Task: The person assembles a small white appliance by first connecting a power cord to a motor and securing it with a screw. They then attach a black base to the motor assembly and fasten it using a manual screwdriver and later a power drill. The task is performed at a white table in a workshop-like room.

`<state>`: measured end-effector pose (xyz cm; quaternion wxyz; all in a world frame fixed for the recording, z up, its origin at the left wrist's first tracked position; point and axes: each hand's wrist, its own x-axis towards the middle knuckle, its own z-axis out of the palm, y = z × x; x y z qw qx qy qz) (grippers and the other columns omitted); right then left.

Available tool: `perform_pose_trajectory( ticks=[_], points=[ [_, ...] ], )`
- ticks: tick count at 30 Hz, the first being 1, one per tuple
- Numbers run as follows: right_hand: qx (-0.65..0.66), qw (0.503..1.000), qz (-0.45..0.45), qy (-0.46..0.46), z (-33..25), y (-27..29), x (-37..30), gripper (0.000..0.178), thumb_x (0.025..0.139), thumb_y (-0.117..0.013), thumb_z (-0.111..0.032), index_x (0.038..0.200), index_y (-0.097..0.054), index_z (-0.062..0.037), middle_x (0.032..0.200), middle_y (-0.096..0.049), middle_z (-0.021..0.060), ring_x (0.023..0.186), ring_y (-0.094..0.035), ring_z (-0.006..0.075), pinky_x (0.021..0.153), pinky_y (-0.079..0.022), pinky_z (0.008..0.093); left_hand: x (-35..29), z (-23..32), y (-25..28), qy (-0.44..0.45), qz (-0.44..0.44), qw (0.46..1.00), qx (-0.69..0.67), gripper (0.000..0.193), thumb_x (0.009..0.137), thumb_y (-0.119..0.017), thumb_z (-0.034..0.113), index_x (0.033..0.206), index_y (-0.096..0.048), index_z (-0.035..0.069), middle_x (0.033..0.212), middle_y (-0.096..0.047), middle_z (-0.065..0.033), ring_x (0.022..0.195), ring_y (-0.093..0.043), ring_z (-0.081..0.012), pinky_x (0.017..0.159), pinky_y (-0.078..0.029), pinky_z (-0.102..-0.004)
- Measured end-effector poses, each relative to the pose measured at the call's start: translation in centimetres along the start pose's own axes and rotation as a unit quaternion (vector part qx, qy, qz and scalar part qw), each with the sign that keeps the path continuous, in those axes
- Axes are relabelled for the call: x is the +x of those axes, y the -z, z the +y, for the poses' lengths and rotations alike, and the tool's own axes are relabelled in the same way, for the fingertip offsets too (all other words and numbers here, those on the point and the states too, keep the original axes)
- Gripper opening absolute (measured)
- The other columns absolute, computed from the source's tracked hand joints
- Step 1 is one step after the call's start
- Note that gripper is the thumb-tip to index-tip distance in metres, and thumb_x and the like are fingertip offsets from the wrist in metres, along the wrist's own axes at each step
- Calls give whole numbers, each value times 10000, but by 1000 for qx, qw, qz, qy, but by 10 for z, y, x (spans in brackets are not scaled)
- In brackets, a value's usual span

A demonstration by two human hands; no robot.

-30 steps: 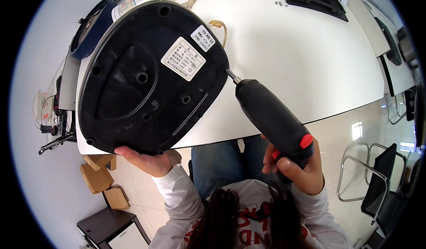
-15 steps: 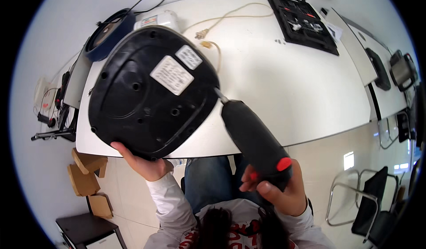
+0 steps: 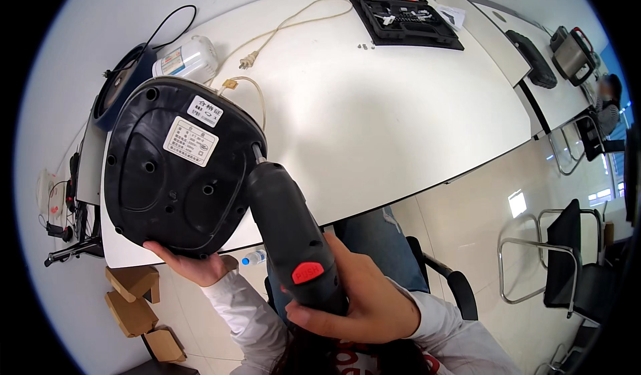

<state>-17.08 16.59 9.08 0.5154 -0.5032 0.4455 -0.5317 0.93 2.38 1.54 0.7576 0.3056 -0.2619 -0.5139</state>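
Note:
A black plastic appliance base [image 3: 170, 205] with two white labels is tilted up, its underside facing me, over the table's left part. Closed on its lower edge is my left hand [image 3: 197, 268]; some fingers are hidden behind it. My right hand [image 3: 374, 295] is wrapped round a black electric screwdriver [image 3: 284, 215] with a red button. The tool's metal bit meets the base at a hole near its right rim; the tip is hidden inside. A pale cord [image 3: 257, 93] runs from behind the base.
On the white table [image 3: 374, 121] are a plug [image 3: 248, 60], a white bottle [image 3: 190, 60], a dark blue round object [image 3: 110, 91], an open black tool case [image 3: 407, 24] and small screws. Cardboard pieces [image 3: 133, 311] lie on the floor; chairs [image 3: 564, 255] stand right. Another person [image 3: 606, 104] sits far right.
My right hand has brought the screwdriver leftward and made it steeper, its bit still at the rim hole. The base has shifted left and down in view, as the view itself has turned.

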Motion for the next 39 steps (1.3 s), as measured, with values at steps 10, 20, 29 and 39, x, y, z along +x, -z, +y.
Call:
perform_pose_trajectory(
  ticks=[10, 20, 29, 39],
  points=[
    [125, 990, 23, -56, -1, 15, -10, 469, 856, -574, -329, 1054, -387, 54, 682, -563, 114, 528, -581, 154, 484, -437, 253, 0, -1, 9, 55, 103, 993, 10, 788, 817, -502, 570, 1355, -292, 33, 1378, -344, -123, 1220, -397, -299, 1032, -319, -401],
    [123, 987, 74, -76, 6, 21, -12, 386, 883, -534, -316, 998, -406, 31, 652, -571, 67, 487, -555, 114, 466, -428, 228, -2, -7, 7, 12, 107, 992, 61, 752, 845, -473, 540, 1336, -303, -3, 1352, -358, -170, 1210, -406, -320, 1017, -340, -407],
    [184, 975, 54, -110, -2, 30, -14, 328, 903, -507, -290, 1020, -414, 1, 802, -595, 52, 539, -571, 106, 491, -441, 215, -4, -14, 11, -12, 67, 994, 87, 735, 842, -495, 519, 1334, -315, 3, 1343, -370, -171, 1204, -412, -318, 1011, -343, -404],
    [194, 970, 35, -145, 29, 28, 0, 405, 893, -526, -288, 1147, -452, 18, 929, -607, 66, 645, -609, 118, 571, -482, 234, 5, 1, 30, -103, 98, 985, 95, 697, 849, -505, 490, 1320, -352, 0, 1341, -389, -159, 1197, -418, -300, 1025, -322, -379]
  ],
)
